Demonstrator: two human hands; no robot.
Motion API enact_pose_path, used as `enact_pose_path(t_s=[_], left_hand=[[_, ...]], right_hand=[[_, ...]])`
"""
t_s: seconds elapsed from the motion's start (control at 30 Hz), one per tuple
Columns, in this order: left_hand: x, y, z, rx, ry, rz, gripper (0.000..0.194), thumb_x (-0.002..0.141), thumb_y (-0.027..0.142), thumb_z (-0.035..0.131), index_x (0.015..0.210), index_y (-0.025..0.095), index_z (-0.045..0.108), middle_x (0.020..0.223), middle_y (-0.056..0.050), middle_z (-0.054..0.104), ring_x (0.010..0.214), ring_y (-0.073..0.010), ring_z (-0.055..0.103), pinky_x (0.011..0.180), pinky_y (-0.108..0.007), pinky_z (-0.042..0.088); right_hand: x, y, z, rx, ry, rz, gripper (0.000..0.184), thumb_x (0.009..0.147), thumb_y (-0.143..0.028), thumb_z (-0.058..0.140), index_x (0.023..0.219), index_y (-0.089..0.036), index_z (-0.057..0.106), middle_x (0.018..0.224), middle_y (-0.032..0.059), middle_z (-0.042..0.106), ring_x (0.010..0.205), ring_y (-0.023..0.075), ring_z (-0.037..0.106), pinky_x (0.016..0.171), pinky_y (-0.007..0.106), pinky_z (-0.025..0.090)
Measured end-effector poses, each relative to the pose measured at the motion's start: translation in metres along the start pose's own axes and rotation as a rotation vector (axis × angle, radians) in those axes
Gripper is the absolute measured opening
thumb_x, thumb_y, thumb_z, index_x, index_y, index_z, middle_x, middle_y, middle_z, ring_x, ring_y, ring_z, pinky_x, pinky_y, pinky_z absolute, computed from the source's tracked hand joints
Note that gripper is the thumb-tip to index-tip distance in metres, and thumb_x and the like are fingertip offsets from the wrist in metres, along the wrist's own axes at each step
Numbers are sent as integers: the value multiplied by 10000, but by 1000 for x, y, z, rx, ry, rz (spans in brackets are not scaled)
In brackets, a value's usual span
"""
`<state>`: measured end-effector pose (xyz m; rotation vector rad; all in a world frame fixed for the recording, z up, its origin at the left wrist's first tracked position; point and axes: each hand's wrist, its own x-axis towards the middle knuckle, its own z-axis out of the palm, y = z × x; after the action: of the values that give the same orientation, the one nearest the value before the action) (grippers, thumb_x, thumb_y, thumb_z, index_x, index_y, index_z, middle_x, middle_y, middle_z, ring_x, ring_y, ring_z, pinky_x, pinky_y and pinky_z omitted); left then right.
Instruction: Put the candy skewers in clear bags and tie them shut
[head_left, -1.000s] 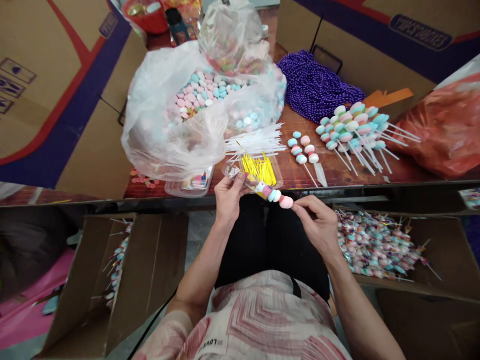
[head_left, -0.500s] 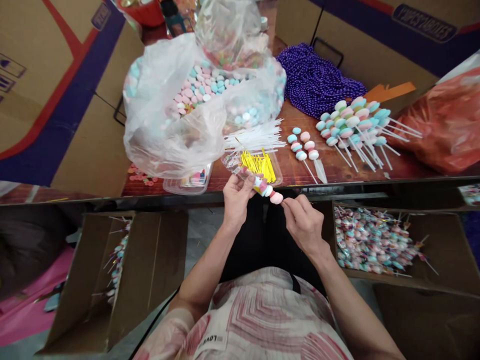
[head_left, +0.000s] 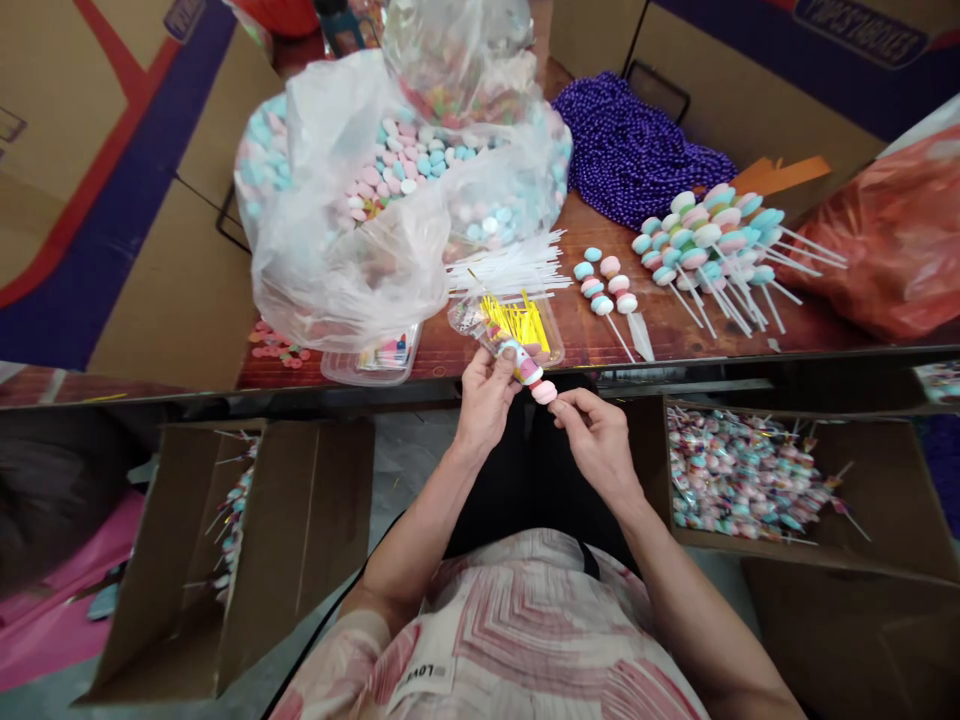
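Note:
In front of the table edge, my left hand (head_left: 486,395) is closed around a clear plastic wrapper (head_left: 471,318) with a candy skewer (head_left: 544,392) partly inside. Pink, white and red candies show at its lower end. My right hand (head_left: 596,435) pinches the skewer's end just beyond the last pink candy; the stick itself is mostly hidden by the fingers. Just behind the left hand, yellow twist ties (head_left: 517,320) lie in a clear plastic tray (head_left: 556,345). Two unwrapped candy skewers (head_left: 592,280) lie to the right, one beside a flat clear wrapper (head_left: 641,337).
White sticks (head_left: 510,265) lie before a bag of pastel candies (head_left: 352,290). A pile of candy skewers (head_left: 705,235), purple cord (head_left: 637,150) and a red bag (head_left: 892,240) are at right. Below stand cardboard boxes, left (head_left: 300,560) and right (head_left: 892,490), holding wrapped skewers.
The candy skewer has gone deeper into the wrapper. My right hand has moved left, nearer my left hand, still pinching the end. The view has shifted slightly.

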<state>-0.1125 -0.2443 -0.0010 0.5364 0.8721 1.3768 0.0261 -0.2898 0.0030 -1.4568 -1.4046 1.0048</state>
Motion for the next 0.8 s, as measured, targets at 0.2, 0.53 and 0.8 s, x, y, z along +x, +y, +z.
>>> enact_pose_path(t_s=[0.2, 0.53, 0.8], left_hand=[[3, 4, -2, 1, 21, -31, 439, 742, 543, 787, 920, 174, 628, 948, -101, 777, 989, -267, 746, 874, -373, 565], [3, -5, 3, -69, 56, 65, 436, 749, 539, 785, 944, 196, 598, 983, -67, 767, 979, -226, 740, 901, -354, 545], [-1, -4, 4, -8, -3, 4, 384, 750, 496, 796, 910, 193, 621, 899, -61, 763, 910, -209, 739, 816, -321, 568]], right_hand=[[1, -2, -2, -86, -96, -122, 215, 937, -252, 547, 740, -203, 619, 672, -16, 552, 631, 125, 517, 625, 270, 388], [-9, -3, 8, -114, -34, -176, 209, 963, -231, 530, 769, -202, 600, 688, -18, 503, 621, 120, 486, 601, 273, 364], [2, 1, 12, -268, 67, -358, 216, 974, -206, 491, 808, -207, 629, 707, 5, 476, 622, 138, 435, 605, 297, 354]])
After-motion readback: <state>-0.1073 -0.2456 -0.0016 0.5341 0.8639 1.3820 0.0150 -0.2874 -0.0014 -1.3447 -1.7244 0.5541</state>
